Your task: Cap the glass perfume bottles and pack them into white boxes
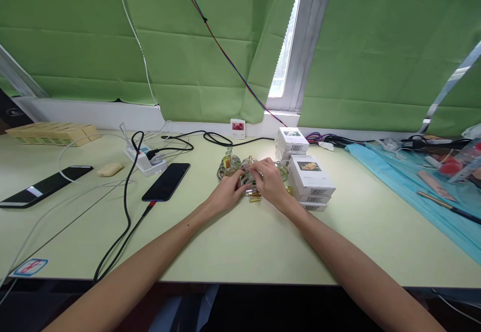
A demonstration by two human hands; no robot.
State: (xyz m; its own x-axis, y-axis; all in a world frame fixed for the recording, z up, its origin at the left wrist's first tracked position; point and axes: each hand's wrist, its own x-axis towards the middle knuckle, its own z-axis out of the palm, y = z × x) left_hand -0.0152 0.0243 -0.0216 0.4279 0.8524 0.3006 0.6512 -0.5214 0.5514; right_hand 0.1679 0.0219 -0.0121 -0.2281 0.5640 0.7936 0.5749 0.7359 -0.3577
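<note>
Around the middle of the table, my left hand [227, 191] and my right hand [271, 182] come close together over a cluster of small clear glass bottles [233, 161]. The right fingers are bent into a pinch near a gold-topped piece [251, 159]; what sits between them is too small to make out. My left thumb and forefinger close in at the cluster's near side, and their grip is partly hidden. Small gold caps [254, 198] lie just below the hands. Part of the cluster is covered by my fingers.
Stacked white boxes [311, 174] stand right of my hand. To the left lie a plugged-in phone [166, 182], a power strip [145, 159], a dark tablet-like slab [47, 187] and yellow boxes [52, 133]. Blue sheeting [406, 182] with clutter covers the right side.
</note>
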